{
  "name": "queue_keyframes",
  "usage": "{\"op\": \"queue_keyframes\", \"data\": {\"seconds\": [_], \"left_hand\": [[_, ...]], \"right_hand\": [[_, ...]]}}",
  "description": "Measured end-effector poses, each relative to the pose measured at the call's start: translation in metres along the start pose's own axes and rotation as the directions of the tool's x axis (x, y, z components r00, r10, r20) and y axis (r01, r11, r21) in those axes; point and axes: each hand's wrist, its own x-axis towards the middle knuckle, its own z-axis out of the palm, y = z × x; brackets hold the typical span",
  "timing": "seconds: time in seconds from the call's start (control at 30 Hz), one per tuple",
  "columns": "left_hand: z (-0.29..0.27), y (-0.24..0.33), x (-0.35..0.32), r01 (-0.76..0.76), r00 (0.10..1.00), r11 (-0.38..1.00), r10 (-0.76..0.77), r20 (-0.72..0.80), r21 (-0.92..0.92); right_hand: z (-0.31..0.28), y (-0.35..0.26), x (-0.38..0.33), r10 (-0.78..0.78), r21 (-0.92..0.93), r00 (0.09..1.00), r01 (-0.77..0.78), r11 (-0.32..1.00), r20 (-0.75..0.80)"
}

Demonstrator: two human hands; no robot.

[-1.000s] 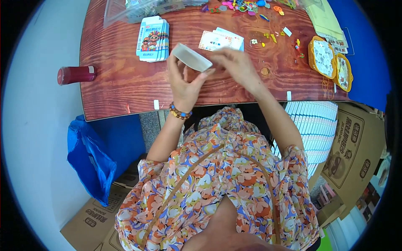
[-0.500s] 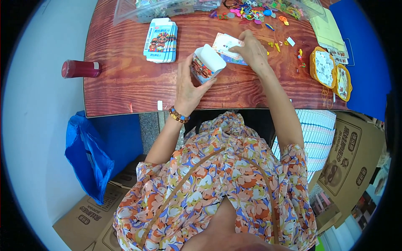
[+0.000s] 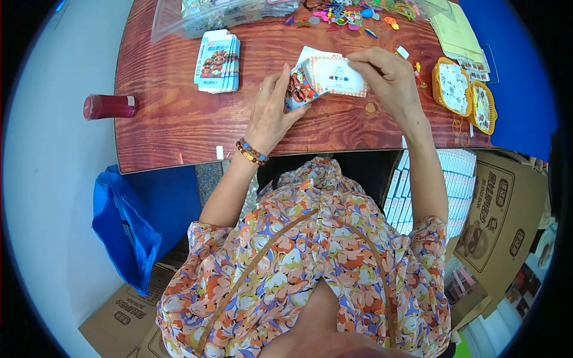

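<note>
Both hands meet above the wooden surface (image 3: 179, 119): the left hand (image 3: 271, 116) closes around a small printed box (image 3: 298, 89) while the right hand (image 3: 385, 74) pinches a white card (image 3: 337, 76) at its open end, apparently not yet inside. A stack of flat boxes (image 3: 218, 62) lies to the left, orange trays (image 3: 465, 95) crowd the right edge, and bare wood stays open toward the near edge.

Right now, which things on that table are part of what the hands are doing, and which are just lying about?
In hand:
left hand holds small printed box
right hand holds white card

Lying about:
stack of flat boxes
red cylinder
yellow cases
coloured small parts
</note>
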Motion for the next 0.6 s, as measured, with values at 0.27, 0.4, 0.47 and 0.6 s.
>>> {"op": "queue_keyframes", "data": {"seconds": [0.27,0.4,0.47,0.6], "left_hand": [[0.003,0.007,0.002,-0.144,0.988,0.99,0.143,0.062,0.001],[0.008,0.004,0.005,-0.077,0.996,0.997,0.076,0.038,0.03],[0.011,0.0,0.004,-0.057,0.998,0.998,0.056,0.026,0.019],[0.016,0.004,0.01,-0.057,0.998,0.998,0.056,0.016,0.025]], "right_hand": [[0.005,0.01,0.016,-0.017,-0.15,0.94,0.072,0.986,0.341],[0.012,-0.02,0.014,0.278,0.016,0.864,-0.313,0.95,0.42],[0.019,-0.003,0.008,0.204,-0.007,0.932,-0.212,0.977,0.298],[0.038,0.022,-0.001,-0.029,-0.133,0.986,0.05,0.99,0.162]]}}
